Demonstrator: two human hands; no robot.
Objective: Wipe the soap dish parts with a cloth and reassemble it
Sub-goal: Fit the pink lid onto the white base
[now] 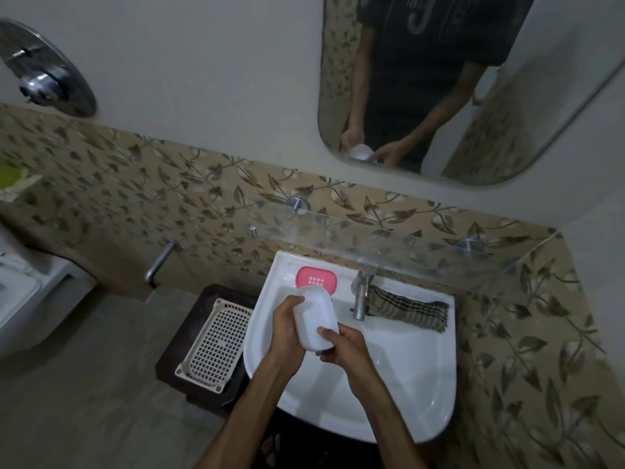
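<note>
L hand (285, 324): grips far-left side of white dish shell (315, 319), fingers curled round.
R hand (341, 346): holds its near end, thumb on top.
Shell: smooth plastic, rounded oval; long axis runs away-left to near-right.
Pink tray (316, 281): slotted, just beyond hands on sink rim (436, 336).
Cloth (406, 308): checked, right of hands.

Mirror (422, 96) — tap (360, 294) — basket (216, 346)

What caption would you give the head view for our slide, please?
Both hands, left and right, hold the white soap-dish part over the sink.
</note>
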